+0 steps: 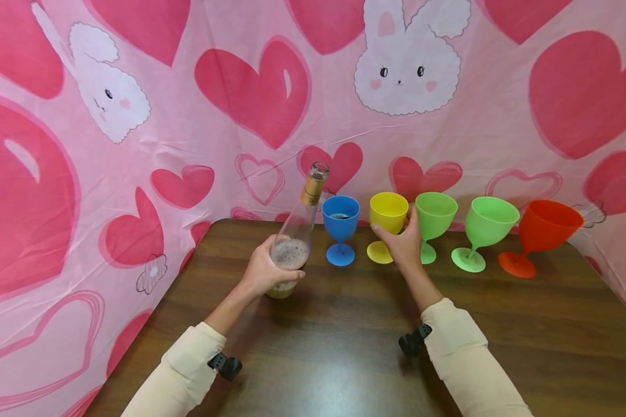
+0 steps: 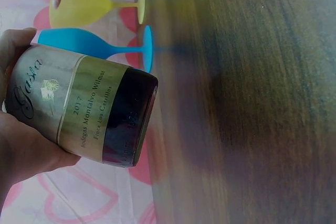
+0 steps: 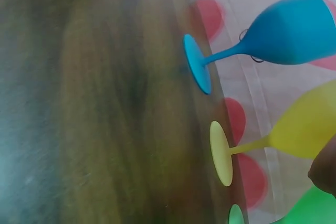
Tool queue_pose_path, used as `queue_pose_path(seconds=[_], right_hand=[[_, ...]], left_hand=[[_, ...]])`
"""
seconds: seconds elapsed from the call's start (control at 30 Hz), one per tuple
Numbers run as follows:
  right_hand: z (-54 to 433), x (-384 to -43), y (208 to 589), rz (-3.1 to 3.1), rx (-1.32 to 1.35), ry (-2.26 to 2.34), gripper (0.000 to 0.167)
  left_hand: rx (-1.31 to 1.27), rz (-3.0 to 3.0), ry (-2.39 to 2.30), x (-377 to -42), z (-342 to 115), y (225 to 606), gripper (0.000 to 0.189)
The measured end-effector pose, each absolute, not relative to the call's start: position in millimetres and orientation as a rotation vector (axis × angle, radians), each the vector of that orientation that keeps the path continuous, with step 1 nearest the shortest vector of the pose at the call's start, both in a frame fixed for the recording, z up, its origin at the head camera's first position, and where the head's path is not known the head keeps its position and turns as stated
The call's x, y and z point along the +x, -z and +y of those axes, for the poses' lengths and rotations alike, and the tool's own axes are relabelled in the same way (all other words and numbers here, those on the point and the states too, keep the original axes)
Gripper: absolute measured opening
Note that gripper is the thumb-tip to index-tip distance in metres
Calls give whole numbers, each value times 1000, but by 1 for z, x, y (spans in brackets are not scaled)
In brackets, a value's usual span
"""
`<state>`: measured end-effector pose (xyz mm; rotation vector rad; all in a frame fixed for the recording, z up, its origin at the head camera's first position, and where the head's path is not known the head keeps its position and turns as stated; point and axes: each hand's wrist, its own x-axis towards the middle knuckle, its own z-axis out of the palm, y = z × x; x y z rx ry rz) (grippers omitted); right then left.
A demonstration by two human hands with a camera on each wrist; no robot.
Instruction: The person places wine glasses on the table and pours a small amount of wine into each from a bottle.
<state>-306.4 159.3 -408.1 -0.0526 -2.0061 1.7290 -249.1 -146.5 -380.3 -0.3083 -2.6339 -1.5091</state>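
Note:
My left hand [image 1: 265, 267] grips a clear glass wine bottle [image 1: 298, 229] round its lower body. The bottle leans a little to the right, its uncorked mouth up and foamy liquid inside; its label [image 2: 79, 106] shows in the left wrist view. With thumb and fingers on either side of the bowl, my right hand [image 1: 406, 242] holds a yellow goblet [image 1: 388, 207]. That goblet's foot [image 3: 221, 153] is down at the table. Between bottle and yellow goblet stands a blue goblet [image 1: 340, 217] with dark liquid in it.
To the right of the yellow goblet stand a green goblet [image 1: 437, 214], a paler green one [image 1: 491, 223] and a red one [image 1: 548, 226], in a row along the back of the brown wooden table [image 1: 323, 336]. A pink heart-and-rabbit cloth [image 1: 240, 127] hangs behind.

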Motion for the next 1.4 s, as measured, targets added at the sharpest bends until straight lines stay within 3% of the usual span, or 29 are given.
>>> queue_pose_path(seconds=[0.3,0.8,1.4], right_hand=[[159,-323,402,-2086,-105,-1745,107],[163,-331,398,-2131,-73,-1841,83],[172,-318,397,-2241,88,-1797,77]], left_hand=[[-341,-2625,1501,-250,-148,383,73],[-319,-2644,1500,-246,-148,382,74],[-329,-2656,1448,-247,-150,380,74]])
